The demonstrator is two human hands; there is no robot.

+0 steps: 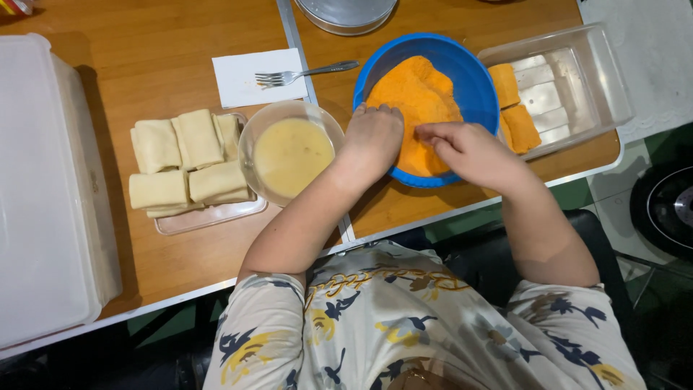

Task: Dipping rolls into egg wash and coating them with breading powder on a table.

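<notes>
Down over the blue bowl (476,79) go both my hands, pressing into the orange crumbs (413,94) heaped inside it; my left hand (373,136) is curled knuckles-up at the near left rim, fingers tucked into the crumb, and whether it grips anything underneath I cannot tell; my right hand (469,150) lies beside it, fingers bent and pointing left across the crumb, and I cannot tell what it closes on either. Just left of the bowl sits a glass bowl of pale yellow batter (291,154); beyond that, a clear tray (209,215) stacked with pale folded rolls (186,162); to the right of the blue bowl, touching it, a clear plastic tub (577,79) with two orange-coated rolls (512,108) at its left end. Behind the batter a fork (303,74) rests on a white napkin (242,83); far left stands a large white lidded box (43,195); all of it on a wooden table (144,50) with a metal seam down the middle; green floor shows below the table edge.
</notes>
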